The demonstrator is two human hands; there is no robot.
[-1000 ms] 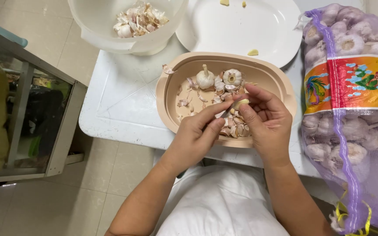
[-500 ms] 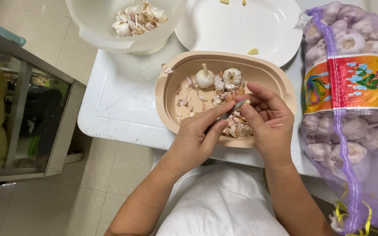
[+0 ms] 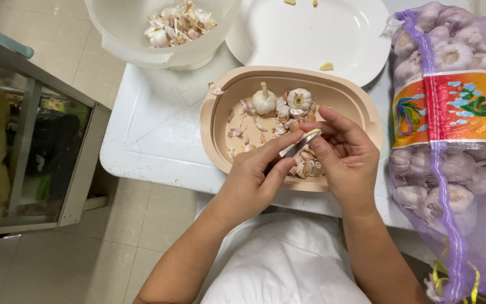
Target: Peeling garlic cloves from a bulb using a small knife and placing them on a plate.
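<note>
A small knife (image 3: 298, 145) with a pale metal blade is lying across the near half of the tan oval basin (image 3: 218, 121), held above the loose cloves there. The left hand (image 3: 252, 180) is closing its fingers (image 3: 281, 153) around the handle end, so the handle itself is hidden in the fist. The right hand (image 3: 349, 159) is pinching at the blade tip with thumb and forefinger; a garlic clove is probably sitting between them, but it is too covered by the fingertips to make out.

Inside the basin, two whole garlic bulbs (image 3: 264, 101) are resting toward the far wall, white with a faint purple blush, one showing its stem stub, the other its root end. Papery skins and split cloves are scattering around them across the basin floor.

Beyond the basin a white bowl (image 3: 125, 34) is holding a heap of peelings, its far rim cut off by the frame edge. Just right of that bowl a white plate (image 3: 333, 34) is carrying a few peeled pieces, also cropped at the top. To the right of the basin a purple mesh sack (image 3: 451, 169) of garlic bulbs is standing on the white tabletop (image 3: 153, 124), running out of view at the side and bottom.
</note>
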